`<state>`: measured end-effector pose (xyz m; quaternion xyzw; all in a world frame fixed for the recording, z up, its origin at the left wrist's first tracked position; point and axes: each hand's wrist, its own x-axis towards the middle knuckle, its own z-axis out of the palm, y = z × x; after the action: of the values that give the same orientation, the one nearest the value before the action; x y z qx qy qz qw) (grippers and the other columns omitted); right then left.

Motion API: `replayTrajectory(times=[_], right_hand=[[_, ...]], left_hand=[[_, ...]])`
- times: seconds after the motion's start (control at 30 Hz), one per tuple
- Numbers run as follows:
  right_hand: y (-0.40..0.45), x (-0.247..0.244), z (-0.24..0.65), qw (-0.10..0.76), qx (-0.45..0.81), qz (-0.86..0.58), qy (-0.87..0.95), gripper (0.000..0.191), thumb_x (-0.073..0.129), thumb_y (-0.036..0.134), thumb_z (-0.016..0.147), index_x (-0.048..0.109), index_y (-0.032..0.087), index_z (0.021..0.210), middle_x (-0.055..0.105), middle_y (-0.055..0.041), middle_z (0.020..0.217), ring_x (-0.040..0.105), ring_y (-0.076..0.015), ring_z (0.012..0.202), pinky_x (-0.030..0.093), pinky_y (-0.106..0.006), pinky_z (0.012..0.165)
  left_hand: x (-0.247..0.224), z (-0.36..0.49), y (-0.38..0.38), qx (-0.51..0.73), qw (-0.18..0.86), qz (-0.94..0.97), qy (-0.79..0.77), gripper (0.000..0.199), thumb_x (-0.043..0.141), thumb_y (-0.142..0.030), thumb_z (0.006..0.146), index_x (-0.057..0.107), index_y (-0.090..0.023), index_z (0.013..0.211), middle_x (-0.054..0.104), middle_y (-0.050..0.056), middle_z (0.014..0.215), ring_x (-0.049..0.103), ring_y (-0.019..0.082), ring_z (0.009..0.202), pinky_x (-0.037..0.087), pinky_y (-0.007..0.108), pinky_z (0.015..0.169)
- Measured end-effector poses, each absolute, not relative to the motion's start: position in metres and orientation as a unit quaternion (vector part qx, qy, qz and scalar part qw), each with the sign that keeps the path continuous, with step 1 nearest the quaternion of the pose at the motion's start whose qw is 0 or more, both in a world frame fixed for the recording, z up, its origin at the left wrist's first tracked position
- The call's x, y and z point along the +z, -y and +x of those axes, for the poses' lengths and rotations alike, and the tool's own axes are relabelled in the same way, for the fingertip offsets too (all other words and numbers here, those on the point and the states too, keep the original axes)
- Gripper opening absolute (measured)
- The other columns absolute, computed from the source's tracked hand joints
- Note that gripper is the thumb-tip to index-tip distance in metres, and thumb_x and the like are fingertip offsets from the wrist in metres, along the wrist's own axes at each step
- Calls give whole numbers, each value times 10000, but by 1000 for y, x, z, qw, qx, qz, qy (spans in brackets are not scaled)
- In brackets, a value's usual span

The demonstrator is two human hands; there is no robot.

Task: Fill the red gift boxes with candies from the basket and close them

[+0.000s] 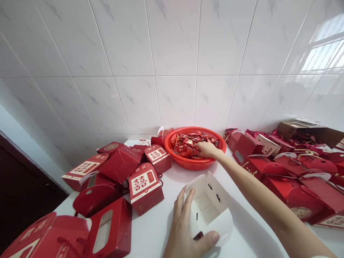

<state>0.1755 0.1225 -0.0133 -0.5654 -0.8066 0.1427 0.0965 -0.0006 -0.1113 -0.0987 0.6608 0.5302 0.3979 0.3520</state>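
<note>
My left hand (pixel 185 229) is wrapped round the near left side of an opened gift box (pixel 206 208), thumb in front and fingers along its wall. White inside, the box has its flaps spread apart, and no sweets show in it. Beyond it, my right hand (pixel 205 149) reaches into a red plastic basket (pixel 195 165) filled with red-wrapped candies (pixel 185 141). Its fingers are bent down among the wrappers, and their tips are partly hidden, so I cannot make out what they hold.
Red gift boxes (pixel 145 186) with cord handles are piled at the left. More red boxes (pixel 290 193) crowd the right side, with a brown cardboard box (pixel 317 132) behind them. A tiled wall (pixel 177 96) rises behind the white table (pixel 172 179).
</note>
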Motion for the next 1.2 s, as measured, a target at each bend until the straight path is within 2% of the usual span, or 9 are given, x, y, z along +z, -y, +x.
replayTrajectory(times=[0.13,0.23,0.33,0.43,0.57,0.77,0.9,1.07,1.2], right_hand=[[-122,-11,180,182,183,-574,777,253,624,364,979,660,165,1131,673,-68,1156,662,-204,1014,558,-415,897],[-119,-7,186,272,246,-568,737,322,563,447,999,660,140,1001,689,-37,946,662,-155,785,564,-324,724],[-109,5,193,339,333,-527,705,481,475,582,982,620,148,832,678,-53,766,568,-120,564,488,-266,539],[-88,24,197,364,412,-463,695,536,542,690,870,584,173,734,636,-46,639,504,-111,499,402,-247,457],[-51,53,200,334,474,-393,714,442,738,586,754,624,170,661,591,4,568,487,-93,489,385,-234,465],[-5,71,188,226,447,-363,785,284,721,451,844,714,178,768,639,15,631,490,-83,514,370,-200,447],[15,59,172,230,496,-329,770,316,625,468,923,682,179,809,704,-21,735,637,-131,658,510,-239,612],[25,38,155,271,400,-341,806,258,587,346,947,694,168,794,729,-41,807,655,-149,740,501,-251,669],[28,35,153,310,439,-329,776,292,535,361,972,691,160,830,725,-56,843,671,-157,765,533,-270,714]], left_hand=[[-100,-2,111,402,352,662,-525,981,819,-402,672,403,-217,1541,255,167,1656,270,396,1513,272,583,1204],[-101,-1,111,404,347,667,-521,983,810,-403,681,385,-220,1548,244,161,1661,266,380,1518,268,581,1207],[-102,0,111,409,331,670,-523,984,797,-360,686,362,-212,1557,256,167,1657,269,360,1521,292,570,1202],[-103,3,111,434,295,673,-522,955,789,-334,692,377,-202,1544,311,177,1633,287,360,1513,325,569,1185],[-102,6,110,474,238,659,-534,876,768,-304,717,404,-218,1510,366,174,1601,334,360,1487,352,577,1165],[-100,7,110,493,237,646,-533,888,753,-406,773,336,-212,1532,385,166,1581,344,353,1481,369,551,1163],[-100,4,109,474,254,655,-531,920,771,-376,766,308,-218,1546,373,171,1589,358,366,1471,385,557,1151],[-97,3,108,464,261,664,-526,916,771,-325,753,315,-239,1543,391,165,1574,368,364,1462,375,572,1152],[-91,4,109,464,273,660,-524,915,757,-338,766,300,-247,1553,380,161,1582,345,357,1475,355,578,1162]])
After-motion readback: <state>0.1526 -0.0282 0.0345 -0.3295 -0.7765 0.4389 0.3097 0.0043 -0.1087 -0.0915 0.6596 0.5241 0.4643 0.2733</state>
